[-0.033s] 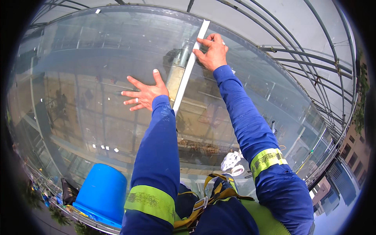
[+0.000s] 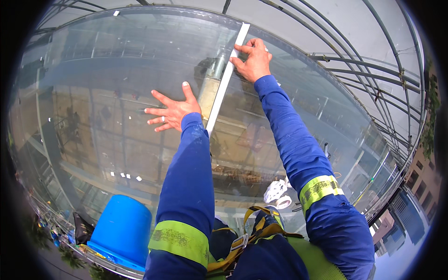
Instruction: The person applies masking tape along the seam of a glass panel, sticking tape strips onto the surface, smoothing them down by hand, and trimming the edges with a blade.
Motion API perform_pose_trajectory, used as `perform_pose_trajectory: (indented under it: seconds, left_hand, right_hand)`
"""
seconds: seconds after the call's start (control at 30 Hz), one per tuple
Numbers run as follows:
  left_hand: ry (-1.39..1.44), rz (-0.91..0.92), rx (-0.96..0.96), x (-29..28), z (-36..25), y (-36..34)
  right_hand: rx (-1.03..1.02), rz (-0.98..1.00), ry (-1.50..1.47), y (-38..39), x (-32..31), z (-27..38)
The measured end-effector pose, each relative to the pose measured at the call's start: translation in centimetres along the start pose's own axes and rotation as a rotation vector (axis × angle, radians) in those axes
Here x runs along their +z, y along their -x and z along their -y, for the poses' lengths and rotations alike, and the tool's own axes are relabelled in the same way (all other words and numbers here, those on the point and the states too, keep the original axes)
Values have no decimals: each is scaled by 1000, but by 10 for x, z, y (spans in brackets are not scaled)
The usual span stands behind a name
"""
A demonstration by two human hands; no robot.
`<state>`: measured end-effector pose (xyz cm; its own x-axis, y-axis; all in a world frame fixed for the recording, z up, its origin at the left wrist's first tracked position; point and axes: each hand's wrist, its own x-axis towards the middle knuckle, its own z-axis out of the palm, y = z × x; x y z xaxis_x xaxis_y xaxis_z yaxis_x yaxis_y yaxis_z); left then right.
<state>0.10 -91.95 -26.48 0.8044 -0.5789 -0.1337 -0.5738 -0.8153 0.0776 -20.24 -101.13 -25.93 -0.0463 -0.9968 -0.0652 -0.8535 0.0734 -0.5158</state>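
Note:
A long white strip (image 2: 227, 79) runs straight across the large glass surface, from its far edge down behind my left forearm. At the strip's far part, my right hand (image 2: 254, 60) has its thumb and forefinger closed on it, the other fingers curled. My left hand (image 2: 171, 112) rests on the glass (image 2: 126, 79) to the left of the strip. Its fingers are spread wide and hold nothing; a ring shows on one of them. The strip's near end is hidden by my left sleeve.
A blue bucket (image 2: 122, 231) stands upside down at the near left, beside a dark shoe-like item (image 2: 82, 228). White tape rolls (image 2: 283, 202) and crumpled white material (image 2: 274, 191) lie near my knees. Small white pieces (image 2: 122, 175) dot the glass. Curved metal bars (image 2: 373, 77) rise beyond the right edge.

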Motion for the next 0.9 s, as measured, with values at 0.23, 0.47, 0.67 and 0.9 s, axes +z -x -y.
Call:
perform_pose_trajectory:
  seconds: [0.23, 0.47, 0.67, 0.9]
  left_hand:
    - [12, 9, -6, -3, 1, -1]
    - [10, 18, -3, -3, 0, 0]
    - [6, 24, -8, -4, 1, 1]
    - [29, 16, -3, -4, -1, 4]
  right_hand:
    - [37, 54, 31, -3, -2, 7]
    - [-77, -40, -201, 42, -12, 12]
    - [-23, -197, -177, 111, 30, 45]
    - [-146, -299, 201, 113, 55, 38]
